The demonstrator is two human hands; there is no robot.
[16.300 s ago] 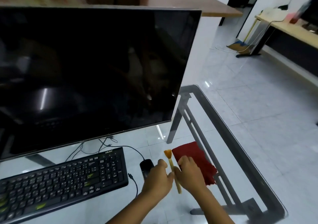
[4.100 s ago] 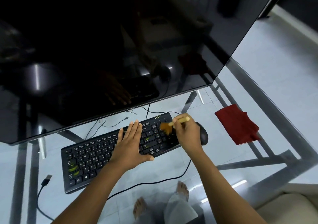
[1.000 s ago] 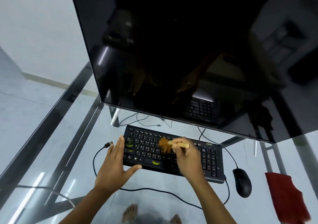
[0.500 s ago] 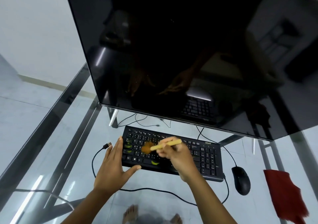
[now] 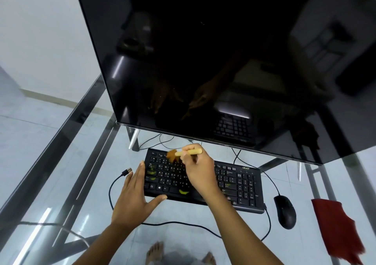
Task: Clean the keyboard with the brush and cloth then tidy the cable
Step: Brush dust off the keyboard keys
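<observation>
With right hand (image 5: 198,173), pinched tan wooden brush (image 5: 195,152) lengthwise over upper-left keys of black plastic keyboard (image 5: 240,185); with spread left hand (image 5: 132,199), braced its left end.

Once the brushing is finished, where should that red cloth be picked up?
Probably pinch the red cloth at its rumpled middle, coming straight down from above with the right hand, as it lies on that side, past the mouse. It is limp and flat on the glass table, so no edge lifts to get under.
</observation>
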